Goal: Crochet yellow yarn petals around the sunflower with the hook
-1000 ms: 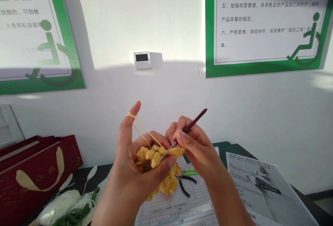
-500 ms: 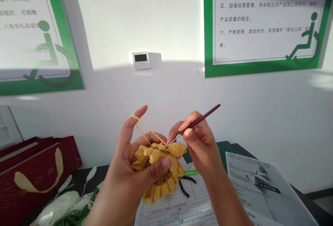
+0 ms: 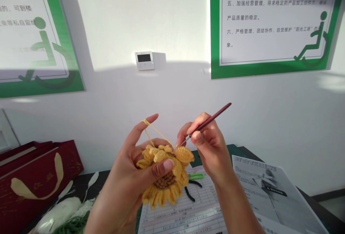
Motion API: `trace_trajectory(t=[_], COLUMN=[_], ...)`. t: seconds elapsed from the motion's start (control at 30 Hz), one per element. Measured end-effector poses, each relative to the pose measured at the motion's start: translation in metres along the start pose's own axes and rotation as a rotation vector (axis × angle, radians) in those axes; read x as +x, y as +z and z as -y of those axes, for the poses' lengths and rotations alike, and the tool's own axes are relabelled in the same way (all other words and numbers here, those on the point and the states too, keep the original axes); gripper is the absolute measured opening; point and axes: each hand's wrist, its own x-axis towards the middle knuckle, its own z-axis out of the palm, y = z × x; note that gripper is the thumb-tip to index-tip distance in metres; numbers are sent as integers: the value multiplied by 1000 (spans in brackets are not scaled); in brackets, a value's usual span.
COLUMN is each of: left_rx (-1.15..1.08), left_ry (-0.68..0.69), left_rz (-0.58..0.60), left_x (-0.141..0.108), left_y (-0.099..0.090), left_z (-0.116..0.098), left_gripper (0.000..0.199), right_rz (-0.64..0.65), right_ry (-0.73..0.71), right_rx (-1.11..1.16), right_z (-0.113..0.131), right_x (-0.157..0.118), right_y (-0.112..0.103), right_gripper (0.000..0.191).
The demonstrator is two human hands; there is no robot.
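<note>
A crocheted sunflower (image 3: 165,182) is held in the air over the printed sheet (image 3: 185,218), pinched between thumb and fingers of the left hand (image 3: 132,167), its brown centre faced toward the viewer. Yellow yarn (image 3: 159,132) is looped over the raised index finger. A crochet hook (image 3: 212,118) is pinched by the right hand (image 3: 211,147), its long axis slanted, maroon handle pointed up-right, metal shaft directed down-left at the upper petals; whether the tip is inserted cannot be told.
</note>
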Motion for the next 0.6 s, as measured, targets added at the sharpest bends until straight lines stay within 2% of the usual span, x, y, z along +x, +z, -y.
trace_trajectory(t=[0.6], left_rx=[13], left_ry=[-38], left_rz=[-20], left_x=[1], left_y=[4], left_z=[3], left_gripper=[86], right_rz=[117], right_ry=[-164], right_rx=[-217], right_z=[13], right_x=[-3], right_y=[-9], right_gripper=[3])
